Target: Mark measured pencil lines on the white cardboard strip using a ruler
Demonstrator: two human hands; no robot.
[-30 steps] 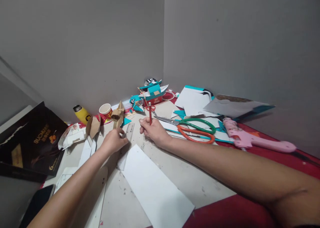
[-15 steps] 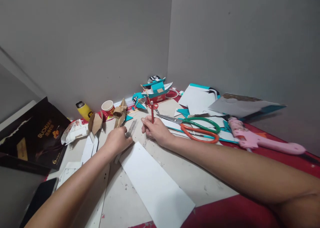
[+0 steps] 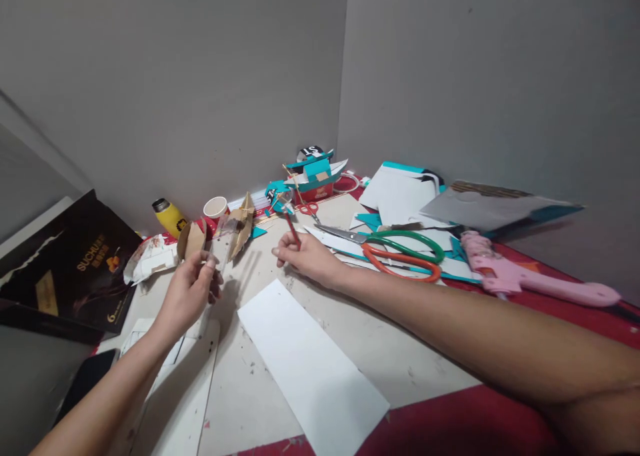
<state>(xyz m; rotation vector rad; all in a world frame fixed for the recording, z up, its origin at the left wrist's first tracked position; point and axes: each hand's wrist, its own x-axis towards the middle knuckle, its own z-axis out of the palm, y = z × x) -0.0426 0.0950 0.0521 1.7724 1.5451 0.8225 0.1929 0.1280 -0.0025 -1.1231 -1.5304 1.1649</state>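
My left hand (image 3: 193, 289) is raised over the left part of the board, its fingers closed on a see-through ruler (image 3: 229, 233) that tilts up and is smeared by motion. A dark red pencil (image 3: 293, 232) stands up out of my right hand (image 3: 309, 259), whose fingers are closed round it above the board. Between my forearms a blank white card strip (image 3: 313, 369) lies slantwise, touched by neither hand. Just beyond my left hand is a folded brown cardboard piece (image 3: 243, 228).
Large scissors (image 3: 375, 246) with green and orange handles lie right of my right hand, near a pink glue gun (image 3: 535, 276). Behind stand a paper cup (image 3: 216, 207), a yellow bottle (image 3: 171, 217) and a teal-and-white paper boat (image 3: 317, 171). A black box (image 3: 70, 269) is at left.
My left hand has lifted the ruler off the board beside the card and carried it left. My right hand has shifted slightly left, and the pencil leans more.
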